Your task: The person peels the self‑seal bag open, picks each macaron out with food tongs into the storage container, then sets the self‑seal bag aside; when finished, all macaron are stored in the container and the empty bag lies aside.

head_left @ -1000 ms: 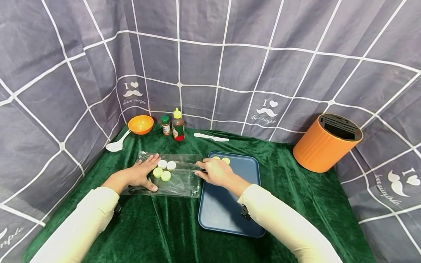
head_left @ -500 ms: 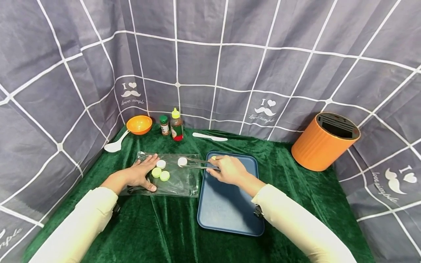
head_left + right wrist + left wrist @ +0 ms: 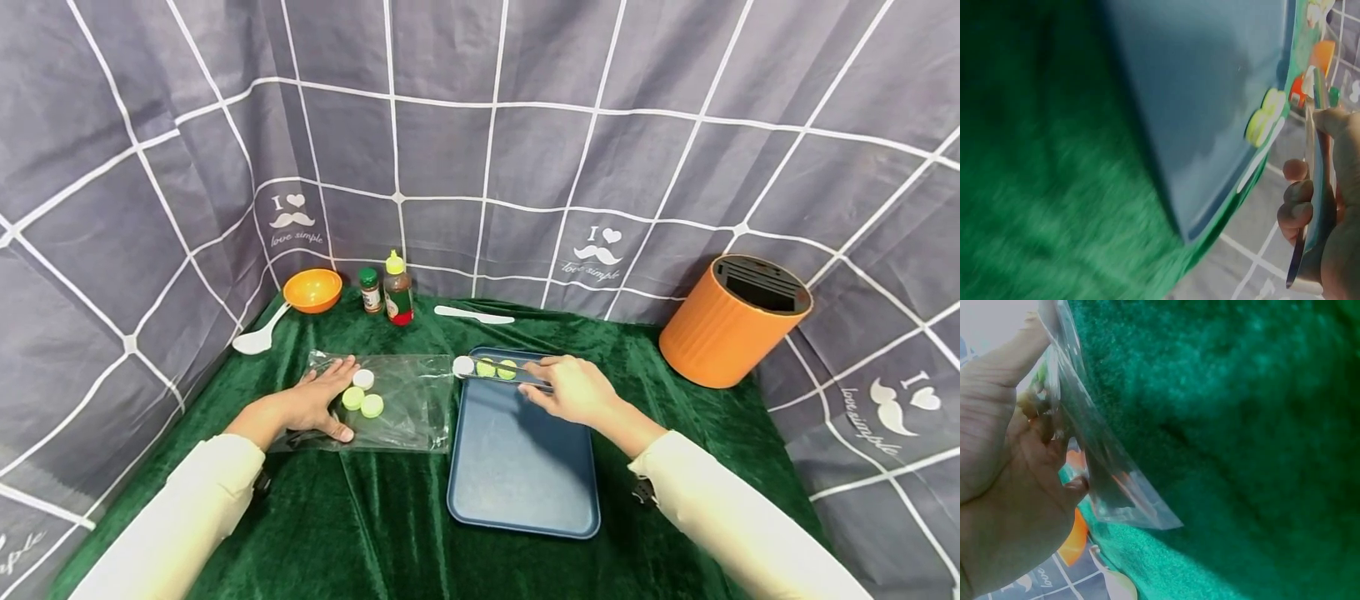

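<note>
Gripping metal tongs (image 3: pixel 501 372), right hand (image 3: pixel 573 390) carries white cap (image 3: pixel 462 365) over blue tray's (image 3: pixel 517 467) far-left corner; left hand (image 3: pixel 315 402) flat on plastic bag (image 3: pixel 405 408). Keep squeeze steady, lower beside the green caps (image 3: pixel 496 367).

Head view bright, even, soft light from above — faint shadows under the arms on the green cloth (image 3: pixel 390 517). Wide-angle bend: curtain (image 3: pixel 525 133) grid lines bow toward the edges. Left wrist view hazy, cloth out of focus, glare on the plastic bag (image 3: pixel 1104 469). Right wrist view dim and smeared — tray (image 3: pixel 1204 94) soft, cloth blurred.
</note>
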The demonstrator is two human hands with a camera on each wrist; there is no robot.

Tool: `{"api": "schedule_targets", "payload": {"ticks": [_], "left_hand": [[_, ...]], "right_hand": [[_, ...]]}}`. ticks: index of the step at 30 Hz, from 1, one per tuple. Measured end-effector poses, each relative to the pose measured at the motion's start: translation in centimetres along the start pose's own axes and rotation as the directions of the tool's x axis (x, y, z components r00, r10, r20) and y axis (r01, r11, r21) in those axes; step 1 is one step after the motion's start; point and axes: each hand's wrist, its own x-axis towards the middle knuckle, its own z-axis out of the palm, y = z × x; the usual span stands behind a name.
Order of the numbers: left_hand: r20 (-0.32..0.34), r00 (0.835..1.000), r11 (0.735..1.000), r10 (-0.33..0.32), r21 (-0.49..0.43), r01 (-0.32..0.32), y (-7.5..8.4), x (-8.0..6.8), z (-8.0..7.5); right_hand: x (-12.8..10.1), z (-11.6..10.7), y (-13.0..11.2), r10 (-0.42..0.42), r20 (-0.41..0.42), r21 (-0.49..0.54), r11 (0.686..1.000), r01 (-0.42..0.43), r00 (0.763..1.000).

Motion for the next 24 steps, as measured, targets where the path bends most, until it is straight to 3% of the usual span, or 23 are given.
{"api": "schedule_targets", "payload": {"ticks": [5, 11, 18, 24], "left_hand": [[0.006, 1.0, 1.0, -0.017, 0.024, 0.017, 2.6, -1.5, -0.4], [0.012, 0.999, 0.999, 0.042, -0.03, -0.041, 3.5, -2.1, -0.7], [-0.011, 1.0, 0.999, -0.003, 0.044, 0.003, 1.3, -0.8, 0.0], [-0.011, 1.0, 1.0, 0.016, -0.006, -0.016, -0.9, 0.4, 0.5]], "right_hand": [[-2.1, -1.0, 1.9, 0.039, -0.016, -0.008, 0.999, -0.039, 0.999], [-4.3, -1.6, 4.0, 0.085, -0.041, -0.023, 0.996, -0.086, 0.996], [-6.0, -1.7, 5.7, 0.109, -0.05, -0.023, 0.994, -0.11, 0.993], [-6.9, -1.6, 6.6, 0.123, -0.053, -0.043, 0.991, -0.125, 0.991]]}}
